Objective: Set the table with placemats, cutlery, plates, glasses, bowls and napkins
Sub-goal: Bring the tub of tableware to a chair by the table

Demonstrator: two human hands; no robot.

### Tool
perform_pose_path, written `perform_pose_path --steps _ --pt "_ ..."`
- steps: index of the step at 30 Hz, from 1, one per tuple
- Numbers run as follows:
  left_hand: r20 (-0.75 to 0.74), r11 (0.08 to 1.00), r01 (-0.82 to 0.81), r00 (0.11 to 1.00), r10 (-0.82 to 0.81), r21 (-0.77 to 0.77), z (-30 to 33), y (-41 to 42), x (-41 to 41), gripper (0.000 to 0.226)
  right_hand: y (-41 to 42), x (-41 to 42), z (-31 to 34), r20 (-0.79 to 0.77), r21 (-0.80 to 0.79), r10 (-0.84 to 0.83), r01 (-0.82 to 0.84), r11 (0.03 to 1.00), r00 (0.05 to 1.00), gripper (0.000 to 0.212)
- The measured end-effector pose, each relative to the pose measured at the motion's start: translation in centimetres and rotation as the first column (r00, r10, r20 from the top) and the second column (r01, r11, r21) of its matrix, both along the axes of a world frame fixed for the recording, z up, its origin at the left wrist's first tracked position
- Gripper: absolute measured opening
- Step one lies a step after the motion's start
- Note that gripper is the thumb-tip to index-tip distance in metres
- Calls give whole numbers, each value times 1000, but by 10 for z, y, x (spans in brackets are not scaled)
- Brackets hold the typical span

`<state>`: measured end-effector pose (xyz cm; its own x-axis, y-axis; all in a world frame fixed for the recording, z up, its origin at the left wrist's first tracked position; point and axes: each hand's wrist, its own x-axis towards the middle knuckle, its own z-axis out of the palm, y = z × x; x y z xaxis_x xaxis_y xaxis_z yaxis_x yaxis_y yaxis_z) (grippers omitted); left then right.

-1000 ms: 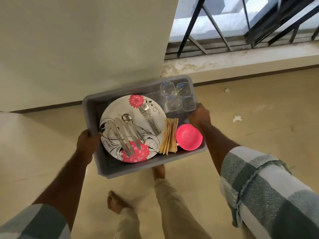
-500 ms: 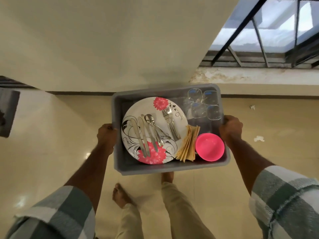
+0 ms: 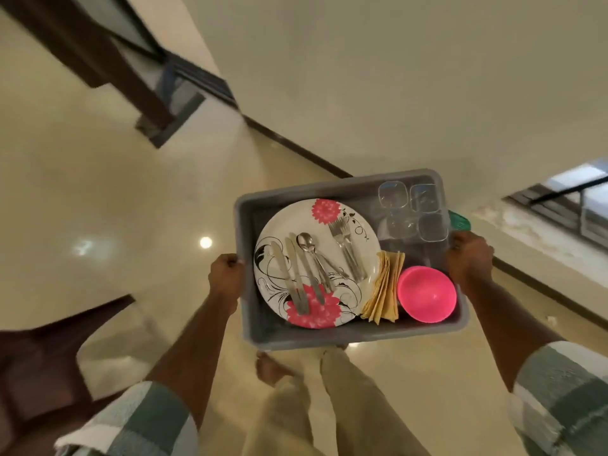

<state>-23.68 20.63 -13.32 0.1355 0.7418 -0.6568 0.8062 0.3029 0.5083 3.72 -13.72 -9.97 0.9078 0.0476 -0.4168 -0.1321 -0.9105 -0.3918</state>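
Observation:
I carry a grey plastic tub (image 3: 358,335) in front of me above the floor. My left hand (image 3: 226,274) grips its left rim and my right hand (image 3: 468,260) grips its right rim. Inside lies a white plate with pink flowers (image 3: 357,232), with knives (image 3: 289,274), a spoon (image 3: 307,245) and forks (image 3: 345,238) on top. Folded tan napkins (image 3: 383,291) stand beside a pink bowl (image 3: 426,292). Several clear glasses (image 3: 411,209) sit in the far right corner.
A dark wooden chair (image 3: 49,353) is at the lower left. Dark wooden furniture legs (image 3: 108,57) stand at the upper left on the glossy beige floor. A cream wall runs behind the tub, with a barred window (image 3: 572,199) at the right. My legs and bare foot (image 3: 273,370) show below.
The view has swung left as I turn with the tub. The window slid to the right edge, and the chair and dark furniture came into view. Both hands keep their grip.

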Motion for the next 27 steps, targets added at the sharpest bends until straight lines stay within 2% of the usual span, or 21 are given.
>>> perform_pose_path --steps 4,6,8,11,14,18,22,24,27 --pt "50 973 -230 972 229 7 37 18 -107 19 77 -28 26 46 61 212 -214 975 976 21" --pt "82 944 -331 941 329 10 48 26 -169 25 123 -52 37 74 60 343 -348 936 936 21" --pt "95 903 -428 901 423 40 60 29 -226 32 171 -76 50 142 76 443 -456 887 885 23" --pt "109 801 -590 807 580 100 100 25 -308 23 249 -136 82 150 86 588 -603 793 795 20" --pt "173 683 -722 691 702 111 136 14 -382 21 320 -198 107 151 126 710 -726 676 688 20" --pt "190 516 -850 527 828 111 172 -9 -481 22 406 -293 134 154 215 855 -862 460 495 17" --pt "210 328 -935 350 913 134 210 -26 -561 18 486 -397 171 148 272 949 -934 231 278 37" --pt "253 195 -973 221 942 123 221 -30 -595 22 521 -451 187 165 263 974 -958 111 158 45" --pt "312 43 -996 64 948 73 230 -30 -638 13 569 -534 211 145 262 985 -963 54 95 40"
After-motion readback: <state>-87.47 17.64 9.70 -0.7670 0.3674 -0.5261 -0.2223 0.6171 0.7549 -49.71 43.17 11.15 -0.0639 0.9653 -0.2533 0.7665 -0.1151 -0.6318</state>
